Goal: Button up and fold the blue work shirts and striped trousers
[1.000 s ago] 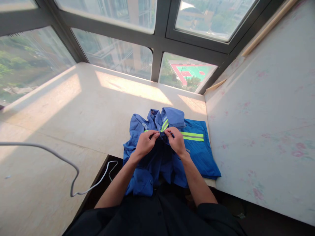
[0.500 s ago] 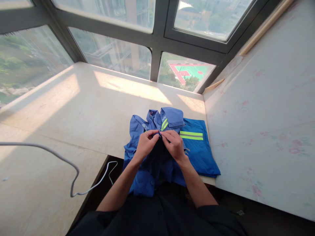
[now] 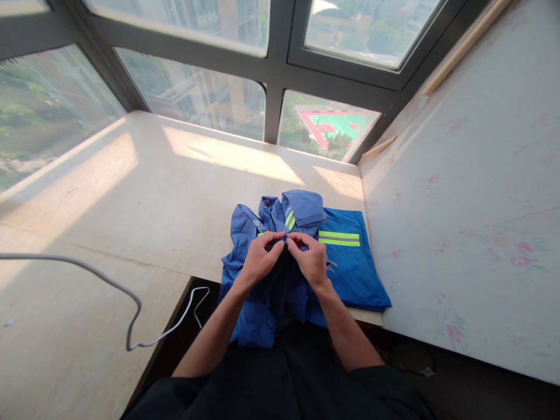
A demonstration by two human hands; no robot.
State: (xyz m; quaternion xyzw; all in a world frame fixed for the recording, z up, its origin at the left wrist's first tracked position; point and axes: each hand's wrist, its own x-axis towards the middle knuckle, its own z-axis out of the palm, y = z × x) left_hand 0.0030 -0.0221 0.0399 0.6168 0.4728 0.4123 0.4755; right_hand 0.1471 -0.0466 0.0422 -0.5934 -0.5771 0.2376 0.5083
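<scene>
A crumpled blue work jacket (image 3: 245,227) with yellow-green reflective strips lies at the edge of the pale ledge, its lower part hanging toward me. My left hand (image 3: 262,254) is closed, thumb and fingers pinching the jacket's front edge near its middle. Facing it, my right hand (image 3: 308,256) pinches the same edge, the fingertips of both hands almost meeting. What small part sits between the fingertips is hidden. Under and to the right of the jacket is a folded brighter blue garment (image 3: 359,274) with a yellow-and-grey reflective band.
A grey-white cable (image 3: 131,315) loops over the left part of the ledge (image 3: 153,192) and down past its edge. Dark-framed windows (image 3: 271,70) stand behind. On the right rises a wall (image 3: 459,221) with faded flower patterns.
Both hands stay at the jacket's front edge, with the right fingers shifting slightly in their pinch. The camera view has moved a little.
</scene>
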